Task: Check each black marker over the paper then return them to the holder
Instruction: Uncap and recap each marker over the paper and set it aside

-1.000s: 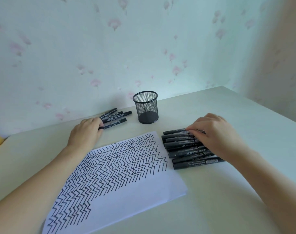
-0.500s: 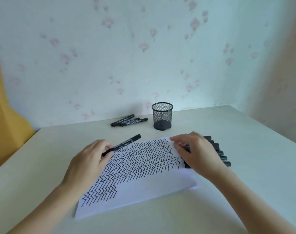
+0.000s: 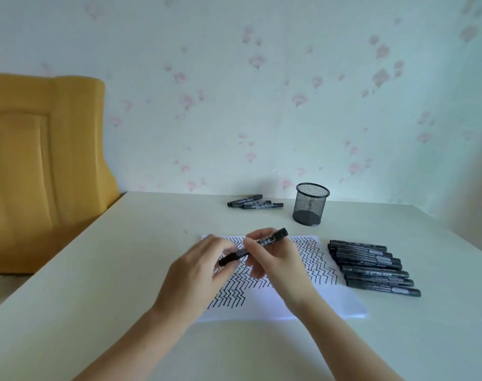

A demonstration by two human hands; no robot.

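**Over the paper, one marker held between both hands**

At the centre of the frame, a black marker [image 3: 253,247] is held slantwise above the paper [image 3: 289,303], its upper end toward the right and its lower end toward the left. The left hand [image 3: 196,273] has its fingers curled round the lower end; the right hand [image 3: 273,259] pinches the barrel nearer the middle with thumb and fingertips. Whether the cap is on or already loosened cannot be told from this view.

The sheet beneath is already crowded with rows of black zigzag strokes, with bare white left along its lower edge. To the right of the paper, a row of markers [image 3: 374,268] lies side by side on the table [image 3: 124,270]. Toward the upper centre, a smaller group of three markers [image 3: 255,204] lies near the wall, and just to its right stands the mesh holder [image 3: 310,204], upright and seemingly with no markers in it. A yellow chair back [image 3: 42,160] fills the left of the frame.

By the look of it, the step in hand is readying this marker for its test: the two-handed grip suits pulling the cap off. The next move would call for a straight pull apart along the barrel, then bringing the tip down onto a blank patch, which is now mostly at the lower edge. No marker appears returned to the holder yet, so much of the task remains.
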